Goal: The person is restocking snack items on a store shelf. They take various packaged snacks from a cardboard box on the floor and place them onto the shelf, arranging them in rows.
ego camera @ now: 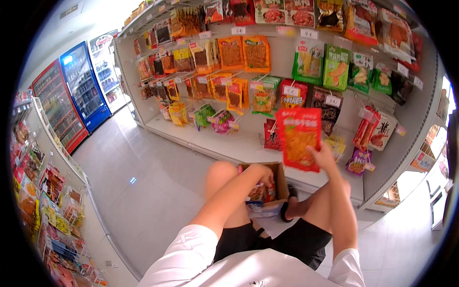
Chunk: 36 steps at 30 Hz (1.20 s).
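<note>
My right hand grips a red snack packet by its lower right edge, raised in front of the shelf. Printing covers its upper part, and orange-brown food shows below. My left hand reaches into an open cardboard box between my knees. Inside the box lie several snack packets. The left fingers are partly hidden by the hand and the box, so I cannot make out whether they hold a packet. Directly behind the raised packet hang a dark packet and a red packet.
A shop rack with white base shelf curves ahead, hung with orange packets and green packets on hooks. Another snack rack stands left. Red and blue drinks fridges stand beyond the tiled floor.
</note>
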Available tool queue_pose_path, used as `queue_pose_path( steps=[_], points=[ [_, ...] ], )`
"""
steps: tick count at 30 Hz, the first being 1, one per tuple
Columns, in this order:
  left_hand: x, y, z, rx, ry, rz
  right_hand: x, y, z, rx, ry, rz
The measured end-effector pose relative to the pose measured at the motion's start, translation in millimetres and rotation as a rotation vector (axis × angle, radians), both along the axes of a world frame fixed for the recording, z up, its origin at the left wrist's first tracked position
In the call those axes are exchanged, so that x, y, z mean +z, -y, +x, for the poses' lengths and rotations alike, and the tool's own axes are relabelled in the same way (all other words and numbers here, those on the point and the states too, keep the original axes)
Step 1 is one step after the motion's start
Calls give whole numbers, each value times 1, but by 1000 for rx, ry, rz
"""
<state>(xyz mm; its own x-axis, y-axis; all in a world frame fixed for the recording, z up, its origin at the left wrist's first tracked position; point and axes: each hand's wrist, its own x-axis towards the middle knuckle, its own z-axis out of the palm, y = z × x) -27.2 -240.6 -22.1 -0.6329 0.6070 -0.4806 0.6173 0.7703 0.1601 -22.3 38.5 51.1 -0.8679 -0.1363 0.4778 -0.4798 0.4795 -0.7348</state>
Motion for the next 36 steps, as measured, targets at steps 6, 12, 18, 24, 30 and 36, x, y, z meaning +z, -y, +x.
queue_pose_path(
  steps=[6, 12, 18, 24, 30, 36],
  points=[
    [-18, -43, -6, -93, 150, 55, 78, -36, 27, -24, -26, -372],
    [-40, -30, -15, -161, 100, -14, 85, -38, 42, 181, 55, -1148],
    [-46, -56, -32, -136, 86, -21, 94, -97, -16, 473, -133, -1497],
    [-7, -131, -26, -255, 87, -78, 58, -144, -60, 382, -251, -1453],
    [11, -199, -34, -505, 179, 326, -52, -191, -61, 235, -395, -1372],
    [-16, -231, -84, -566, 135, 361, -23, -221, -25, -368, -351, -1472]
  ],
)
